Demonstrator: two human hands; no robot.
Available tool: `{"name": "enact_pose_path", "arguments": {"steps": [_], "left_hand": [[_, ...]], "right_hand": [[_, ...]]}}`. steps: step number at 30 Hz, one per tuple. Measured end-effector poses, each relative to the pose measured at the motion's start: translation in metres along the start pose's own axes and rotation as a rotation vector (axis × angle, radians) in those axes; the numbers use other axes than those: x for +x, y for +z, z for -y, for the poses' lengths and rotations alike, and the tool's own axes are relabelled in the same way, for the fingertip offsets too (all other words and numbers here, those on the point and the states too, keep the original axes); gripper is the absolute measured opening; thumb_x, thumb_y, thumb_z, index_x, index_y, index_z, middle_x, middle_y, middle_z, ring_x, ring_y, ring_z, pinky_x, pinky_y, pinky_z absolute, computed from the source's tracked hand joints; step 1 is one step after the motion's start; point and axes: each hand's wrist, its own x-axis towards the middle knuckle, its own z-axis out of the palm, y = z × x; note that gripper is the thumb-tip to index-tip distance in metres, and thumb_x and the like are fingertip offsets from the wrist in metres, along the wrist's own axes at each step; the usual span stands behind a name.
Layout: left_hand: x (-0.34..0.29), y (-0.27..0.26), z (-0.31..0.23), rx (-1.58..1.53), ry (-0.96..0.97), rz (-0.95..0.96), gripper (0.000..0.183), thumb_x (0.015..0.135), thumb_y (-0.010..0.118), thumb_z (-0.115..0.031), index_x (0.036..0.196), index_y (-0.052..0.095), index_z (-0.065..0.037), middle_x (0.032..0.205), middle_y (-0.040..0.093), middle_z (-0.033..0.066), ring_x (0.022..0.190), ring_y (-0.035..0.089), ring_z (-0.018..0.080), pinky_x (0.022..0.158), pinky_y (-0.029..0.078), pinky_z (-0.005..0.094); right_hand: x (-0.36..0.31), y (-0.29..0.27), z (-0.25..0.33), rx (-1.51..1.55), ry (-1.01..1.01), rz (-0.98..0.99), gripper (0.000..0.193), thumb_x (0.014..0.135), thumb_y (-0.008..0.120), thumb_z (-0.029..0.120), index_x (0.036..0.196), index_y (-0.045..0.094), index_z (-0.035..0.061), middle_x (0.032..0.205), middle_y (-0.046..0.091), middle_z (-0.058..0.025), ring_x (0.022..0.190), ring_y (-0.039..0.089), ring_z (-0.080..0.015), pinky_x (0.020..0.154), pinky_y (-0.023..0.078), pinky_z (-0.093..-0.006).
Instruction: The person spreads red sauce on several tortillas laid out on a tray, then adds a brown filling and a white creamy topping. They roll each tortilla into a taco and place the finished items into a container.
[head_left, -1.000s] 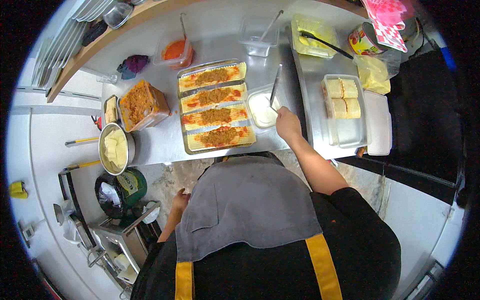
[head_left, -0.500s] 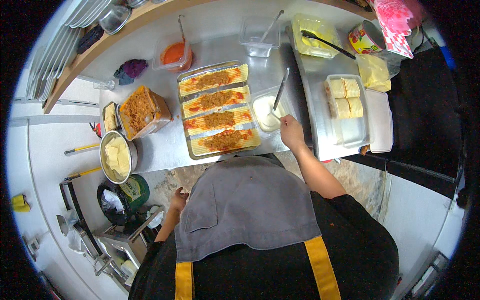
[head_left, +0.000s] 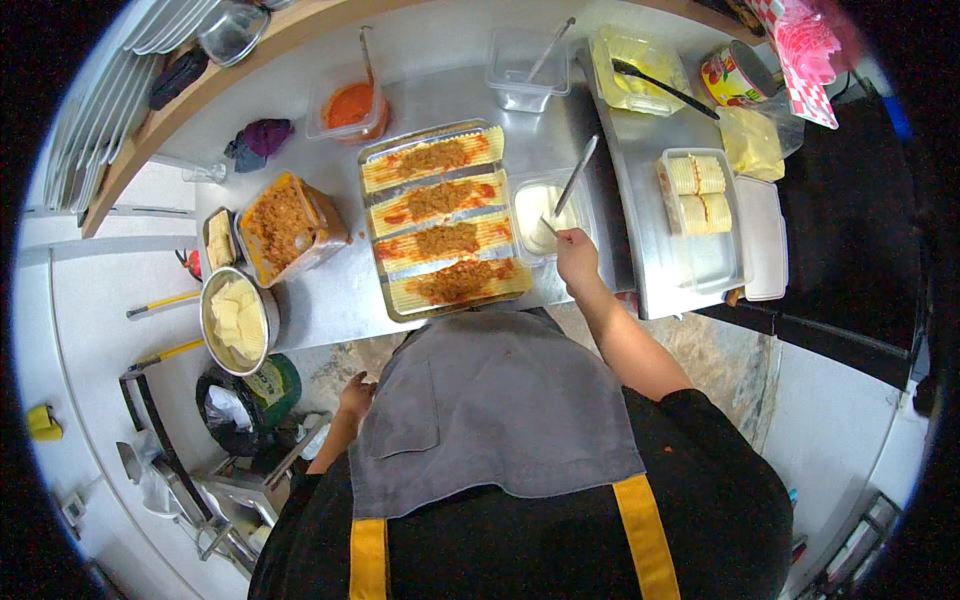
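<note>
My right hand is closed round the handle of a spoon whose end dips into white sauce. The sauce is in a clear plastic tub, where a second long metal utensil leans. Left of the tub lies a metal tray with several ridged pasta sheets, each topped with red sauce and a mound of cooked ground filling. My left hand hangs below the table edge beside my apron, fingers loosely apart, holding nothing visible.
Left are a tub of ground filling and a metal bowl of pasta sheets. Behind stand a red sauce tub and a clear container. On the right, a container holds pasta rolls. A shelf overhangs the left.
My right hand stays at the white sauce tub, with the spoon's end shifting slightly in the sauce. The view has moved a little. My left hand remains low beside me.
</note>
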Motion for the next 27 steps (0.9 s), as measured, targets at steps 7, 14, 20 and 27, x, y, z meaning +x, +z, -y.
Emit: {"name": "enact_pose_path", "arguments": {"steps": [7,14,20,27], "left_hand": [[0.007,-0.008,-0.008,0.041,0.069,-0.021,0.065,0.100,0.066,-0.035,0.153,0.046,-0.003,0.123,0.074,0.0180,0.113,0.071,0.0300,0.097,0.054,0.0366],[0.035,0.026,0.058,-0.004,0.094,-0.116,0.065,0.099,0.066,-0.035,0.154,0.047,-0.005,0.118,0.076,0.0176,0.111,0.073,0.0292,0.092,0.057,0.0384],[0.030,0.046,0.097,-0.078,-0.022,-0.100,0.061,0.097,0.066,-0.028,0.152,0.051,-0.005,0.121,0.075,0.0167,0.107,0.074,0.0303,0.090,0.058,0.0391],[0.013,0.039,0.067,-0.191,-0.044,-0.063,0.062,0.098,0.068,-0.029,0.152,0.050,-0.004,0.119,0.075,0.0182,0.109,0.072,0.0278,0.092,0.056,0.0368]], "right_hand": [[0.058,0.030,0.025,0.245,0.211,-0.045,0.024,0.095,0.059,0.014,0.109,0.073,-0.0011,0.096,0.075,-0.0181,0.086,0.071,-0.0269,0.076,0.054,-0.0390],[0.064,-0.003,0.036,0.550,0.333,0.039,0.021,0.099,0.061,0.015,0.114,0.069,0.0027,0.068,0.053,0.0009,0.049,0.045,-0.0078,0.041,0.032,-0.0271],[0.050,-0.016,0.022,0.618,0.262,-0.012,0.021,0.100,0.064,0.015,0.116,0.067,0.0035,0.067,0.048,0.0054,0.049,0.039,-0.0050,0.041,0.030,-0.0241],[0.056,-0.030,0.029,0.562,0.209,-0.002,0.017,0.099,0.063,0.014,0.111,0.070,0.0030,0.070,0.054,0.0041,0.054,0.045,-0.0055,0.046,0.034,-0.0240]]}}
